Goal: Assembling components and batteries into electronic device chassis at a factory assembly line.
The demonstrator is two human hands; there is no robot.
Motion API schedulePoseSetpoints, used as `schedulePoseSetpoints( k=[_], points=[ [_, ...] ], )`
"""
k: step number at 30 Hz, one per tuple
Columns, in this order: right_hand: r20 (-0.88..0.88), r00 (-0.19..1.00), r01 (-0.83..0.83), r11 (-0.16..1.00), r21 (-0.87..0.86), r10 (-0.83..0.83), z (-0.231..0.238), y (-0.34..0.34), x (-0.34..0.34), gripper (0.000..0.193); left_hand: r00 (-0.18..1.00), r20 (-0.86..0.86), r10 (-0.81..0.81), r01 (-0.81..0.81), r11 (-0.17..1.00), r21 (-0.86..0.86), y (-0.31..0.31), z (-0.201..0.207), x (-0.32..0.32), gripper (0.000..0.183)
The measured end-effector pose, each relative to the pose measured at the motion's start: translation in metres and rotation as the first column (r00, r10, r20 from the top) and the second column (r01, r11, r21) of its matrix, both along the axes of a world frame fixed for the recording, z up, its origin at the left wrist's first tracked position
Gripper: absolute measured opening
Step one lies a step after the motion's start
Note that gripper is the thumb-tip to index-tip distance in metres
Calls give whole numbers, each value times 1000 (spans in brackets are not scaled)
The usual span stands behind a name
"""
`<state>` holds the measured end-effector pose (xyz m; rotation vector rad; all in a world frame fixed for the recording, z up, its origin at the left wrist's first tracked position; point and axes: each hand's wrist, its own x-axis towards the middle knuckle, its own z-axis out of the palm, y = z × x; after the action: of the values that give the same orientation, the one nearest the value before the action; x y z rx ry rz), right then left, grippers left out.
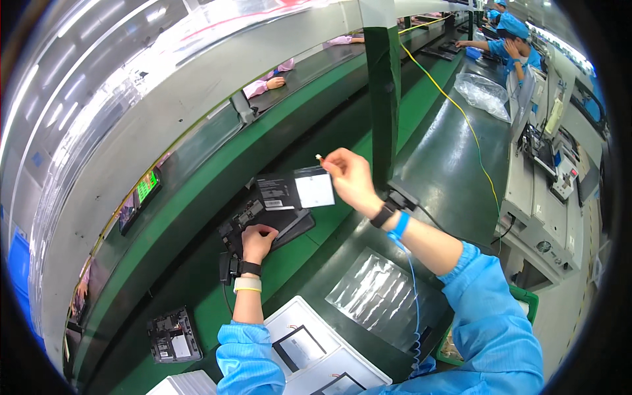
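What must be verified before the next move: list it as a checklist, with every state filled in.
1. Right hand gripping the flat black pack: ok, held near its wire end.
2. White connector free: ok, it juts out past that hand's grip.
3. Left hand at the open dark device: ok, though what it grips is hidden.
4. Pack clear of the device: cannot tell, the two overlap in this view.
5. Blue wrist strap worn: ok, on the right wrist.

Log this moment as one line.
right hand: holding battery | left hand: at device | tray: more batteries inside
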<state>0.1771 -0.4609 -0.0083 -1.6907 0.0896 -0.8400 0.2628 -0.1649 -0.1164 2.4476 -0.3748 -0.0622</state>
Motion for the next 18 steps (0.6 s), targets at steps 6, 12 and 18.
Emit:
schedulePoseSetpoints(
  k=[6,12,18],
  points=[
    [-84,995,46,999,-12,-47,-24,22,63,7,971,145,192,-178,979,-103,-14,6,-18,41],
    [-154,988,8,1000,-21,-11,-40,31,83,7,983,-116,142,-153,984,-96,-7,23,-16,41],
    [-221,974,-61,997,-56,48,-55,28,100,10,959,-283,21,-65,987,-148,17,34,-22,31]
  ],
)
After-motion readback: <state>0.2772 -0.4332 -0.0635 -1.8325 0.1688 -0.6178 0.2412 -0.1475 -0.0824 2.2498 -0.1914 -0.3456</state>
